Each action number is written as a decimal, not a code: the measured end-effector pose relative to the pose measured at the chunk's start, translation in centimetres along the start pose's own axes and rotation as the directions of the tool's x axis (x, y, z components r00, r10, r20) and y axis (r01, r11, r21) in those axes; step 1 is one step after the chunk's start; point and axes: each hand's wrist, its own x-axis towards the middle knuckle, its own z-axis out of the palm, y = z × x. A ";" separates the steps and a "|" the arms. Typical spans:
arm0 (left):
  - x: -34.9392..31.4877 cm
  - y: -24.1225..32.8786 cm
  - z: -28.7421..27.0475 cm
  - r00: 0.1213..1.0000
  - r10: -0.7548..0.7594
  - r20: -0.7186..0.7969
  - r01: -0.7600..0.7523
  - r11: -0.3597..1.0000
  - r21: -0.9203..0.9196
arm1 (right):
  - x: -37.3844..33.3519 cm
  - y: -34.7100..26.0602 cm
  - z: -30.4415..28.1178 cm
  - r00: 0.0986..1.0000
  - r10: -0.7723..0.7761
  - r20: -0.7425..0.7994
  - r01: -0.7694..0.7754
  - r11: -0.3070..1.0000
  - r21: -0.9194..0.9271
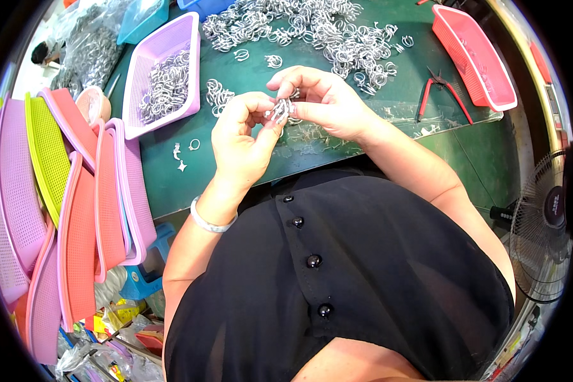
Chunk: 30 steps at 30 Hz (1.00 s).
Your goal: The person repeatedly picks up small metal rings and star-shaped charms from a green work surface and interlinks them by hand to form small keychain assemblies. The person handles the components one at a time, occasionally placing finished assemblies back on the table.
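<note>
Near the front edge of the green table [197, 180], my two hands meet around a small cluster of silver metal rings [281, 111]. My left hand [243, 137] pinches the cluster from the left with thumb and fingers. From the right, my right hand [328, 102] grips the same rings, its fingertips bent over the top. How many rings they hold is partly hidden by the fingers. A small bunch of rings [218, 97] lies just beyond my left hand. One loose ring [195, 144] rests to its left beside small silver pieces [179, 156], one star-shaped.
A large heap of rings [325, 32] covers the far table. A lilac basket [134, 95] of rings stands left, a red basket [503, 95] right. Red-handled pliers [424, 99] lie near the red one. Stacked baskets [76, 242] crowd the left; a fan [541, 223] stands right.
</note>
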 end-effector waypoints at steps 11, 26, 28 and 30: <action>0.1 0.1 0.2 1.000 -0.024 -0.011 0.024 0.999 -0.023 | 0.0 0.6 -0.2 0.983 0.182 0.024 -0.183 0.950 0.252; 1.9 1.9 -2.2 0.974 -0.179 -0.142 0.161 0.979 -0.127 | 0.1 -0.2 -0.1 0.959 0.263 -0.109 -0.272 0.959 -0.078; 3.4 2.5 -4.0 0.970 -0.091 -0.225 0.073 0.993 -0.089 | 0.6 -0.9 -0.8 0.959 0.234 -0.160 -0.268 0.931 -0.247; 5.1 2.3 -6.7 0.944 0.019 -0.329 -0.016 1.000 0.010 | 1.7 -1.1 -1.7 0.957 0.159 -0.244 -0.273 0.782 -0.561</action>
